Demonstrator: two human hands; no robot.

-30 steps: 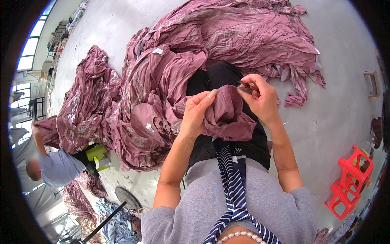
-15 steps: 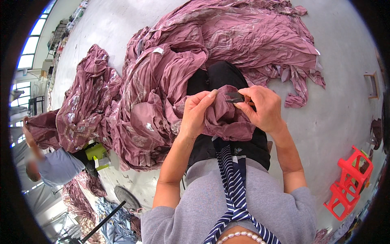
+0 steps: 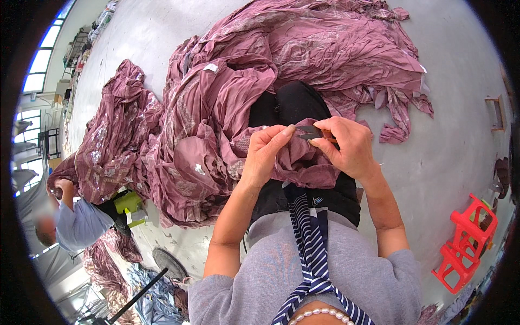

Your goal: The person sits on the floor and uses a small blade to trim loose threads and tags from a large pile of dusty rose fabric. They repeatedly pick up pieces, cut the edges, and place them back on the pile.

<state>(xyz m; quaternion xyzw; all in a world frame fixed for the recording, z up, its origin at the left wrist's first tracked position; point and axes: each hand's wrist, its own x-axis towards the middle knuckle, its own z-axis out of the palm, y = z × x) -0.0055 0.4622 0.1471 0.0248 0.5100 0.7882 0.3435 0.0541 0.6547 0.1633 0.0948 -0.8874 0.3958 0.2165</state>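
A mauve patterned cloth (image 3: 303,165) lies gathered over my lap, part of a big heap of the same fabric (image 3: 325,49). My left hand (image 3: 266,153) pinches the cloth's edge between thumb and forefinger. In my right hand (image 3: 349,145) is a small pair of dark thread snips (image 3: 309,133), held between thumb and bent fingers. The blades stand a little apart and point left, their tips close to my left fingertips. Whether a thread lies between them is too small to tell.
A co-worker (image 3: 84,222) at the left handles one end of the mauve fabric beside a yellow-green thing (image 3: 129,206). Red plastic stools (image 3: 466,244) stand at the right on the grey floor (image 3: 411,168). A dark pole (image 3: 141,295) crosses the lower left.
The snips have moved slightly left, nearer my left fingertips. My left hand has shifted slightly right. The co-worker's hand and the cloth end have come lower and inward.
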